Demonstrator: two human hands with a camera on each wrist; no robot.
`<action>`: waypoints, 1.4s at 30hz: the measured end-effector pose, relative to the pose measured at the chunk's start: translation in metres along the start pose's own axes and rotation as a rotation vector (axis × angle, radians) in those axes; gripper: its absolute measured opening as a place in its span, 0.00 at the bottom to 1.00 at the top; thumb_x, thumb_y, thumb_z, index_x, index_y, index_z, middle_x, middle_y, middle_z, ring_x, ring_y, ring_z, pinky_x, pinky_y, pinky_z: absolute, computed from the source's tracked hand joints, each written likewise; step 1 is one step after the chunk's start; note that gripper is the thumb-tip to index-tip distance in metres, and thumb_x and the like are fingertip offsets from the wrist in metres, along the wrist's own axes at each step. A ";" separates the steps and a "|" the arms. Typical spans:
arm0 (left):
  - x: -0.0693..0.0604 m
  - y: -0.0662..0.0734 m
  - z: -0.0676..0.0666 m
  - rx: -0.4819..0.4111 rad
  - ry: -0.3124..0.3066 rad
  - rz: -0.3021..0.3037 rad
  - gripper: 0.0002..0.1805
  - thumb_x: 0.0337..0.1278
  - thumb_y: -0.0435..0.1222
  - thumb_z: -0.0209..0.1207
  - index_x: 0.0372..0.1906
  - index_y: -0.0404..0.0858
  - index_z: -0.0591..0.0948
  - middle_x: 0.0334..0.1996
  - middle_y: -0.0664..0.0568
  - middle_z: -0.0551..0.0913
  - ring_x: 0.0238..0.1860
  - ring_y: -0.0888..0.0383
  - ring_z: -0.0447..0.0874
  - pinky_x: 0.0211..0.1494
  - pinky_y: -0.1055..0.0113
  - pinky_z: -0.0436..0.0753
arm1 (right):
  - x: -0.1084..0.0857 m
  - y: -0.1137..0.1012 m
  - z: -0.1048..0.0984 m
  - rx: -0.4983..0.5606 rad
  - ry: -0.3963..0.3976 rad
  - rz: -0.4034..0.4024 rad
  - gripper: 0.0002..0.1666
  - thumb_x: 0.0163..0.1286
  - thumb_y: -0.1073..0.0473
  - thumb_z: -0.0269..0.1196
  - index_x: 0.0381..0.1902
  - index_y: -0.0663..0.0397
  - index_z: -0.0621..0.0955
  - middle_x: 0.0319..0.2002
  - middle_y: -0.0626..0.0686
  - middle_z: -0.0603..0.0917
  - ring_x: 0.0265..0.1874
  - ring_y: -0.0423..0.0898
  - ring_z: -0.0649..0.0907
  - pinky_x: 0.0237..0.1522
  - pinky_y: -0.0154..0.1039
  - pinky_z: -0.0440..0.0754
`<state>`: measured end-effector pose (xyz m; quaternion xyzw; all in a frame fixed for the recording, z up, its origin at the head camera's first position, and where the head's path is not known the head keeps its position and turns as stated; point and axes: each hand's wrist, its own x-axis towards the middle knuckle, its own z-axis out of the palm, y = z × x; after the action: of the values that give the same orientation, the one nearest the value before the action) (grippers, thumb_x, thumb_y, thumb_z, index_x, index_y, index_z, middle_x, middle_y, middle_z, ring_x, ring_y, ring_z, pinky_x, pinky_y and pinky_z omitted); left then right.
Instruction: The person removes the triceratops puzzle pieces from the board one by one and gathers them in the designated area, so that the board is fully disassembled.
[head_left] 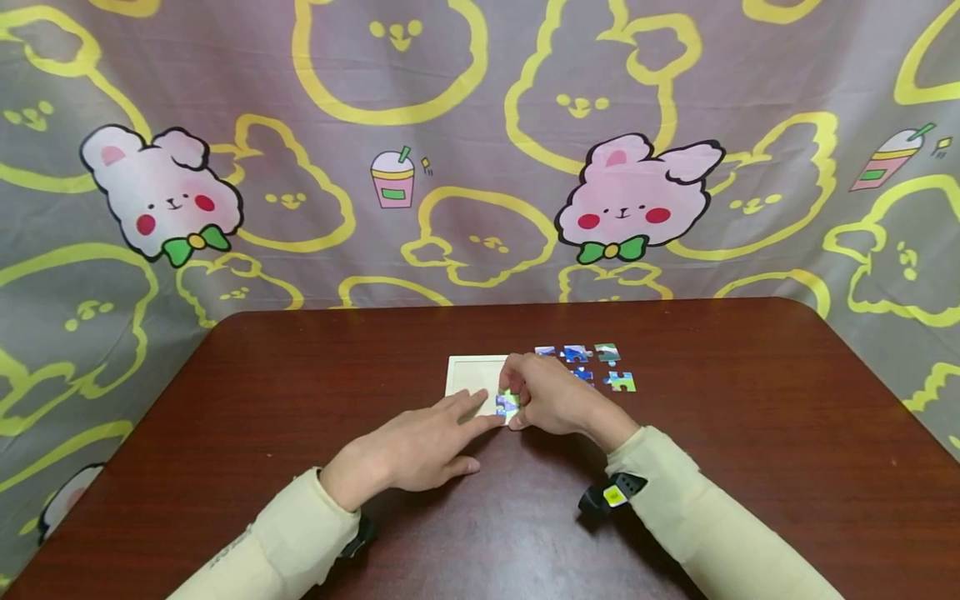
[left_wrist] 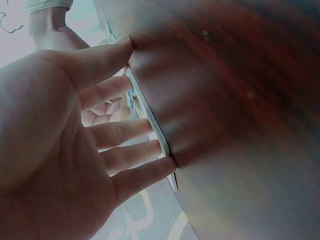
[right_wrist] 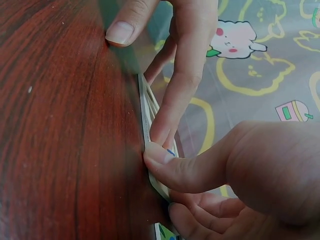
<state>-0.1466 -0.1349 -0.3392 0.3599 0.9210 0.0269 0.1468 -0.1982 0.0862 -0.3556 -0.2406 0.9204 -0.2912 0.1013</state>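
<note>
A white puzzle frame (head_left: pixel 476 362) lies on the table with a plain pale inside. At its near right corner sits a blue and green jigsaw piece (head_left: pixel 506 403). My right hand (head_left: pixel 555 393) pinches around this piece with curled fingers and thumb; in the right wrist view the thumb (right_wrist: pixel 167 162) lies against the frame's edge (right_wrist: pixel 145 112). My left hand (head_left: pixel 420 442) rests on the frame's near side with its fingers spread and nearly straight, the index fingertip beside the piece. The left wrist view shows its palm and the frame's rim (left_wrist: pixel 159 132).
Several loose jigsaw pieces (head_left: pixel 607 352) lie right of the frame, some partly hidden behind my right hand. The brown table (head_left: pixel 300 375) ends at a patterned curtain (head_left: pixel 480 150) at the back.
</note>
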 end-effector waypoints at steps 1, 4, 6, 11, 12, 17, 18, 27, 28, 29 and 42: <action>0.000 0.000 0.000 0.000 0.002 0.001 0.33 0.77 0.48 0.61 0.81 0.51 0.68 0.85 0.43 0.60 0.84 0.43 0.61 0.71 0.45 0.81 | 0.000 0.000 0.000 0.006 0.000 0.000 0.24 0.51 0.68 0.83 0.42 0.52 0.81 0.37 0.50 0.84 0.35 0.42 0.81 0.42 0.38 0.81; -0.001 0.000 0.000 0.002 0.003 0.001 0.33 0.77 0.48 0.61 0.81 0.51 0.67 0.85 0.43 0.60 0.84 0.43 0.60 0.71 0.45 0.81 | -0.001 0.000 0.000 0.020 -0.001 0.000 0.23 0.52 0.69 0.83 0.41 0.52 0.82 0.36 0.50 0.85 0.35 0.42 0.82 0.43 0.38 0.82; -0.001 0.000 0.000 0.003 0.003 -0.001 0.33 0.77 0.48 0.61 0.81 0.51 0.67 0.85 0.43 0.60 0.84 0.43 0.60 0.71 0.45 0.81 | -0.002 -0.001 -0.001 0.026 -0.004 0.000 0.23 0.53 0.69 0.82 0.41 0.52 0.82 0.36 0.50 0.85 0.35 0.42 0.83 0.43 0.39 0.82; 0.000 0.001 0.000 0.004 -0.006 -0.012 0.33 0.78 0.49 0.61 0.82 0.52 0.67 0.85 0.44 0.60 0.84 0.43 0.60 0.71 0.44 0.81 | -0.003 -0.002 -0.002 0.045 0.009 0.005 0.22 0.54 0.69 0.82 0.40 0.49 0.81 0.35 0.50 0.85 0.33 0.42 0.83 0.40 0.39 0.82; 0.000 0.001 0.000 0.004 -0.008 -0.014 0.33 0.78 0.49 0.60 0.82 0.52 0.67 0.85 0.44 0.60 0.85 0.44 0.60 0.71 0.45 0.81 | -0.004 -0.002 -0.001 0.050 0.015 0.007 0.22 0.54 0.69 0.82 0.40 0.49 0.81 0.35 0.50 0.85 0.33 0.42 0.83 0.40 0.39 0.82; 0.000 0.001 0.001 0.002 -0.022 -0.014 0.34 0.78 0.49 0.60 0.82 0.53 0.66 0.85 0.45 0.59 0.85 0.44 0.59 0.71 0.46 0.81 | -0.005 -0.003 0.000 0.043 0.033 0.008 0.21 0.55 0.69 0.81 0.41 0.49 0.82 0.36 0.49 0.85 0.33 0.42 0.83 0.39 0.39 0.82; 0.000 0.001 0.000 0.003 -0.024 -0.014 0.34 0.78 0.49 0.60 0.83 0.53 0.66 0.85 0.45 0.59 0.85 0.44 0.59 0.71 0.46 0.81 | -0.005 -0.003 0.000 0.037 0.037 0.009 0.21 0.55 0.68 0.81 0.41 0.49 0.82 0.36 0.49 0.85 0.33 0.42 0.83 0.39 0.39 0.82; 0.001 0.000 0.000 -0.004 -0.025 -0.014 0.34 0.78 0.49 0.60 0.83 0.54 0.65 0.86 0.45 0.58 0.85 0.44 0.59 0.70 0.45 0.82 | -0.001 -0.002 -0.003 0.017 -0.001 0.038 0.20 0.57 0.64 0.82 0.44 0.51 0.85 0.39 0.49 0.87 0.35 0.42 0.84 0.44 0.41 0.85; 0.001 0.000 0.000 -0.007 -0.024 -0.014 0.34 0.78 0.49 0.60 0.83 0.54 0.65 0.86 0.45 0.58 0.85 0.43 0.59 0.70 0.45 0.82 | -0.001 -0.001 -0.004 0.017 -0.009 0.042 0.20 0.57 0.64 0.82 0.45 0.51 0.86 0.40 0.49 0.87 0.36 0.42 0.85 0.44 0.41 0.86; 0.000 0.000 0.000 -0.009 -0.024 -0.015 0.34 0.78 0.49 0.60 0.83 0.54 0.65 0.86 0.45 0.58 0.85 0.43 0.59 0.70 0.45 0.82 | -0.001 -0.001 -0.004 0.018 -0.016 0.045 0.20 0.57 0.63 0.82 0.45 0.51 0.86 0.40 0.50 0.88 0.36 0.42 0.85 0.45 0.41 0.86; 0.000 0.000 0.000 -0.010 -0.015 -0.006 0.34 0.78 0.48 0.60 0.82 0.51 0.66 0.86 0.44 0.58 0.85 0.43 0.59 0.73 0.46 0.79 | -0.002 -0.002 -0.007 0.003 -0.029 0.063 0.18 0.59 0.64 0.80 0.46 0.53 0.87 0.41 0.49 0.89 0.38 0.42 0.85 0.48 0.42 0.86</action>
<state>-0.1463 -0.1351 -0.3394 0.3564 0.9209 0.0283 0.1554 -0.1983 0.0891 -0.3489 -0.2155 0.9255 -0.2856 0.1242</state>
